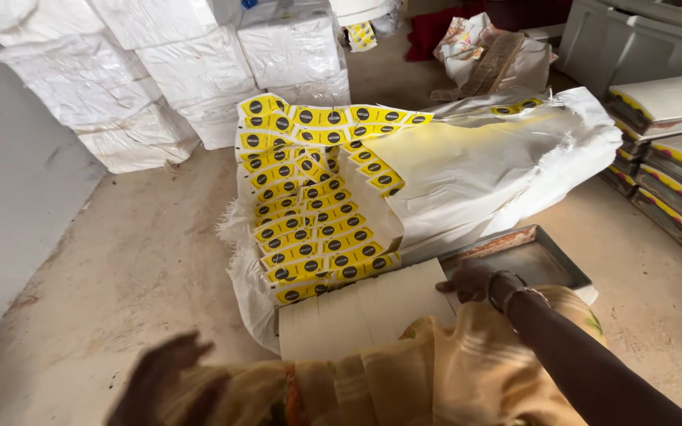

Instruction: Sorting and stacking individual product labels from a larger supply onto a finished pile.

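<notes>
Cloth (451, 371) over our lap; left hand (169, 364) blurred, grip untellable; right hand (467, 282) open on white stack (361, 315); yellow packets (309, 213) mostly unsorted in sack (499, 166).

Open sack (467, 166) lies on the floor (120, 268), packets (309, 213) stacked in its mouth. Metal tray (538, 256) sits just right of the packets, before the sack. Bales (159, 71) stand behind left; stacked boxes (672, 150) far right.

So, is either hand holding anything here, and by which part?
The right hand rests its fingers on the far right corner of the cream sheet stack; a true grip cannot be told. The blurred left hand holds nothing.
</notes>
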